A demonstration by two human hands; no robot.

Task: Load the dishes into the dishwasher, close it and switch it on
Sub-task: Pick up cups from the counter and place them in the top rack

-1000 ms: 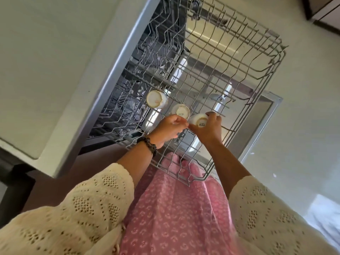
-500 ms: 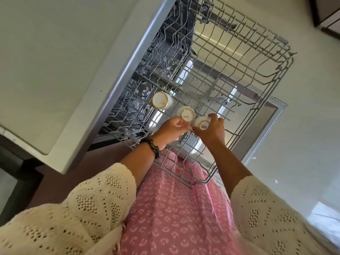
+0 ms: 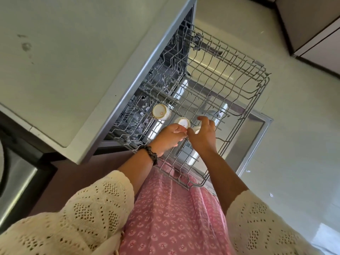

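Note:
The grey wire upper rack [image 3: 255, 92] is pulled out of the dishwasher. Three white cups stand upside down in its near left part: a left cup [image 3: 161, 112], a middle cup [image 3: 182, 122] and a right cup [image 3: 196, 129]. My left hand [image 3: 168, 139] has its fingers curled, and its fingertips pinch the lower rim of the middle cup. My right hand [image 3: 203, 135] hovers over the right cup with loosely spread fingers, the index lifted clear and the thumb beside the cup. Most of that cup is hidden by the hand.
The open dishwasher door [image 3: 257, 131] lies flat under the rack. Another wire rack [image 3: 161, 78] sits inside the tub. A pale countertop [image 3: 73, 70] overhangs on the left, cabinets [image 3: 312, 34] are at the top right, and pale floor [image 3: 294, 144] lies to the right.
My right hand has loosened from the right cup and its fingers have lifted and spread. My left hand stays curled at the middle cup. The camera view has shifted slightly.

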